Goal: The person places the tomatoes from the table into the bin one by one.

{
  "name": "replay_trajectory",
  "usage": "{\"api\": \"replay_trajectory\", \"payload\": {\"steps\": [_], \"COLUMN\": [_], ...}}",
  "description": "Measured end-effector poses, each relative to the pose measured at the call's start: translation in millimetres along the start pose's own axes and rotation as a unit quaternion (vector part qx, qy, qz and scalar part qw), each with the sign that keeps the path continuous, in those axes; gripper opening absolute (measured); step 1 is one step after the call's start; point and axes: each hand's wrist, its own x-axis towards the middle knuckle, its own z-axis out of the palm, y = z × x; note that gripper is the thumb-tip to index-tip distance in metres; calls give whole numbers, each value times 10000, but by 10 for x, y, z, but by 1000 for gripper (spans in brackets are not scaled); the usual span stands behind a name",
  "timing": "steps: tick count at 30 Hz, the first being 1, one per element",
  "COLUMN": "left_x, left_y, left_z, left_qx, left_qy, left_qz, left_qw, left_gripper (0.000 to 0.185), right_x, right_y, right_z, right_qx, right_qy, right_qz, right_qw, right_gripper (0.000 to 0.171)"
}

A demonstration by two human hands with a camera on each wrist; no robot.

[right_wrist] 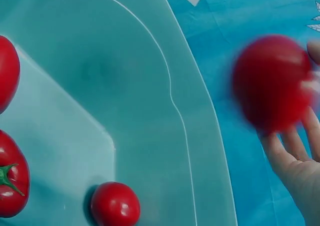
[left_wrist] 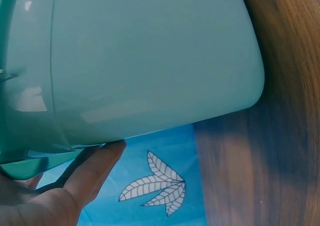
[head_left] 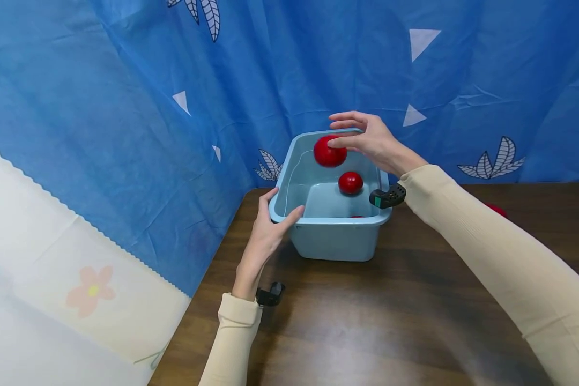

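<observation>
A light blue plastic tub (head_left: pixel 335 236) stands on the wooden table. My left hand (head_left: pixel 262 236) holds its near left corner, thumb over the rim and fingers along the outside; the left wrist view shows those fingers (left_wrist: pixel 97 171) against the wall. Above the tub, my right hand (head_left: pixel 366 136) has its fingers spread. A red tomato (head_left: pixel 329 155) is just under them, blurred in the right wrist view and seemingly coming free of the hand. Inside the tub lie a tomato (head_left: pixel 350 183), another with a green stem (right_wrist: pixel 15 186), and a third at the view's left edge (right_wrist: pixel 7 75).
Partly hidden behind the right sleeve, a red object (head_left: pixel 497 209) lies on the wooden table (head_left: pixel 347 311). A blue patterned curtain (head_left: pixel 463 80) hangs behind the tub. At left is a white cloth (head_left: pixel 43 257) with a flower print.
</observation>
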Motion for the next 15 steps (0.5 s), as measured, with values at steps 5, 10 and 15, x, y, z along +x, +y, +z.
{"api": "replay_trajectory", "payload": {"steps": [5, 10, 15], "left_x": [2, 5, -5], "left_y": [-8, -13, -14], "left_z": [-6, -3, -19], "left_qx": [164, 210, 235], "left_qy": [21, 40, 35], "left_qz": [-51, -30, -15], "left_qw": [9999, 9998, 9997], "left_gripper": [89, 89, 91], "right_x": [-33, -68, -119], "right_y": [-4, 15, 26], "right_z": [-14, -27, -45], "right_qx": [126, 80, 117], "right_qy": [-213, -340, -291], "right_qz": [-65, -146, -152], "right_qw": [9997, 9993, 9994], "right_gripper": [67, 67, 67]}}
